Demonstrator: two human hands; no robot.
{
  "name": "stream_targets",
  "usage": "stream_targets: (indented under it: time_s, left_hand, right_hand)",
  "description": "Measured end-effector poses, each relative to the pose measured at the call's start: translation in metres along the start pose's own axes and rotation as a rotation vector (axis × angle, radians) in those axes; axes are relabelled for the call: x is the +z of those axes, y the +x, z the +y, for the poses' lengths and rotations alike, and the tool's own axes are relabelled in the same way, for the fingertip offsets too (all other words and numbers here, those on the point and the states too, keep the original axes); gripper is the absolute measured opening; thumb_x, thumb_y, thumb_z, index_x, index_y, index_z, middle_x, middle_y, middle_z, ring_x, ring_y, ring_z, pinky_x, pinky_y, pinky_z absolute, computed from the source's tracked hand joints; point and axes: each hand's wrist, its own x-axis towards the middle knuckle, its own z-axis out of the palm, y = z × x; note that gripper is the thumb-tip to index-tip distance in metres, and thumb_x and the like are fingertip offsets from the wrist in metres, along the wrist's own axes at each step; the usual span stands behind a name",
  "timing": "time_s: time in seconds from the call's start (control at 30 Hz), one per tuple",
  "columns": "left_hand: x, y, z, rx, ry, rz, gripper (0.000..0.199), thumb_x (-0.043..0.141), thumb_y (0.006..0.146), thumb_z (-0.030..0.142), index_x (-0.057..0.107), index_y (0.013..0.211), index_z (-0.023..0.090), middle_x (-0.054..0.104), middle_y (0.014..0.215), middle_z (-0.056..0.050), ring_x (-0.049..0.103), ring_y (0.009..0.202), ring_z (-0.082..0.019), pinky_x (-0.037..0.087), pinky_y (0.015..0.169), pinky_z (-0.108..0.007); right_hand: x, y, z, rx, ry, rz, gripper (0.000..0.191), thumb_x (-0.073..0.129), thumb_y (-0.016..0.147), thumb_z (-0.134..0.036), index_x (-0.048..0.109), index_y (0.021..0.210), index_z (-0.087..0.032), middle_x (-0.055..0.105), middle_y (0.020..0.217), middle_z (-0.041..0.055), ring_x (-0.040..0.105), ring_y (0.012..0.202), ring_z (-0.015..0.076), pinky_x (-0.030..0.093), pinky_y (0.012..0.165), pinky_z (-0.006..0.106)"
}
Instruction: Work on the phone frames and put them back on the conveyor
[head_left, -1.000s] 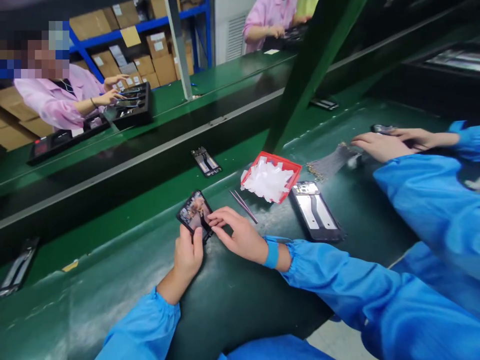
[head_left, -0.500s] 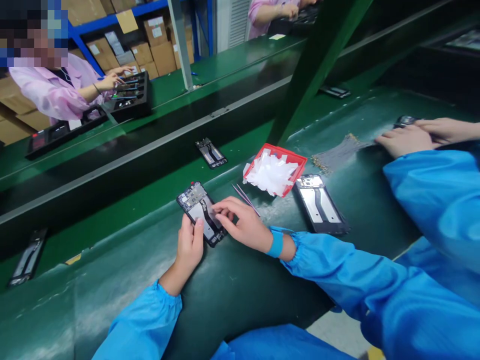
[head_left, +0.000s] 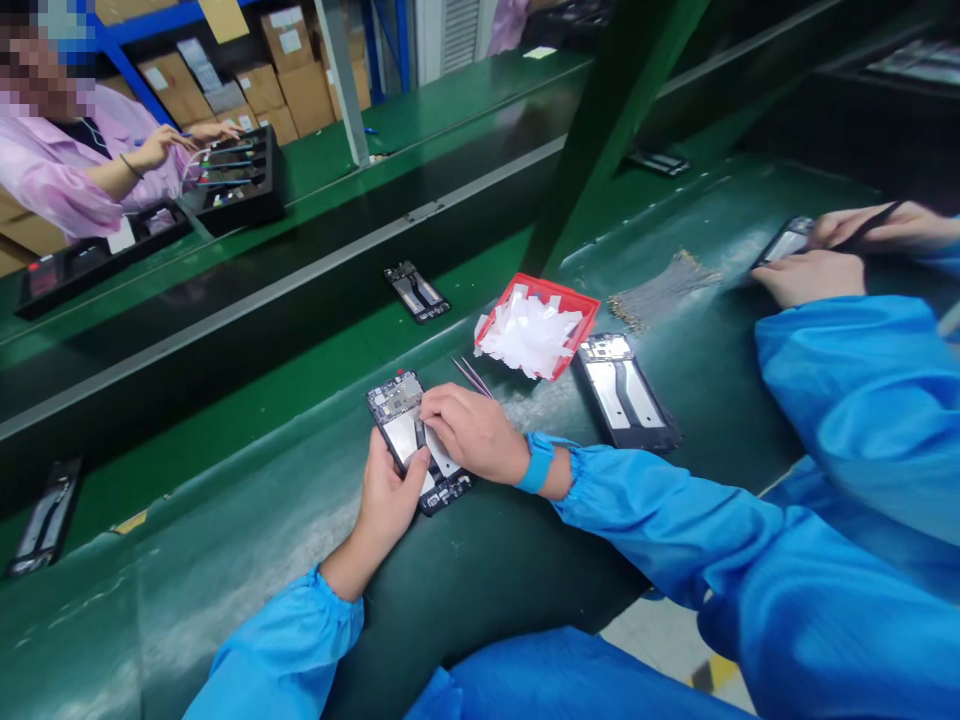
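In the head view, my left hand (head_left: 390, 495) grips an opened phone (head_left: 397, 425) by its left edge, thumb pressed over the lower part of its black ribbon cable (head_left: 419, 433). The phone's circuit board faces up, and the phone tilts above the green bench. My right hand (head_left: 476, 430) is closed in a pinch at the upper end of that cable, just below the board; the exact fingertip contact is partly hidden. A pair of tweezers (head_left: 472, 376) lies on the bench just beyond my right hand.
A red tray (head_left: 591, 318) heaped with white strips stands beyond, beside another opened phone (head_left: 630, 395). Thin grey cables (head_left: 664, 290) lie near a co-worker's hands (head_left: 814, 275) at right. More phones (head_left: 417, 292) rest on the lower green strip. A person in pink works opposite.
My right hand has moved up along the ribbon cable towards the board and pinched there. My left thumb now lies on the cable. The co-worker's hands at right have shifted, uncovering their phone.
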Motion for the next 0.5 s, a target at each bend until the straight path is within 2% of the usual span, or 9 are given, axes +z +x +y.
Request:
stream_targets:
  time_s: [0.17,0.23,0.37,0.5]
  left_hand:
    - [-0.0014,0.0080,0.0013,-0.025,-0.104,0.027,0.066,0.082,0.080,0.047,0.051,0.132,0.021,0.067,0.135,-0.012,0.066,0.123,-0.025,0.051,0.107,-0.038]
    - [-0.0016,0.0081,0.0034,-0.015,-0.112,-0.002,0.068,0.082,0.080,0.048,0.050,0.134,0.021,0.066,0.138,-0.013,0.065,0.125,-0.025,0.051,0.108,-0.038]
    - [-0.0016,0.0060,0.0053,-0.004,-0.072,-0.026,0.071,0.083,0.079,0.047,0.048,0.135,0.021,0.067,0.137,-0.014,0.067,0.123,-0.025,0.054,0.105,-0.038]
    - [-0.0013,0.0030,0.0072,0.008,-0.027,-0.014,0.068,0.081,0.080,0.047,0.050,0.135,0.021,0.066,0.137,-0.015,0.066,0.125,-0.026,0.052,0.107,-0.038]
  right_hand:
    - [-0.0015,-0.0036,-0.0020,0.032,0.080,-0.005,0.013,0.046,0.106,-0.016,0.057,0.110,-0.021,0.075,0.113,0.0089,0.072,0.107,0.0224,0.058,0.089,0.041]
    - [-0.0024,-0.0037,-0.0019,0.059,0.096,0.012,0.015,0.051,0.105,-0.018,0.058,0.116,-0.022,0.076,0.111,0.0074,0.072,0.105,0.0227,0.058,0.089,0.042]
    - [-0.0029,-0.0004,-0.0004,0.129,0.210,0.012,0.033,0.059,0.101,-0.022,0.056,0.134,-0.023,0.076,0.109,0.0054,0.071,0.103,0.0217,0.057,0.093,0.042]
    - [-0.0034,0.0051,-0.0013,0.145,0.246,0.025,0.035,0.060,0.100,-0.017,0.060,0.134,-0.022,0.075,0.099,0.0029,0.069,0.097,0.0202,0.053,0.091,0.040]
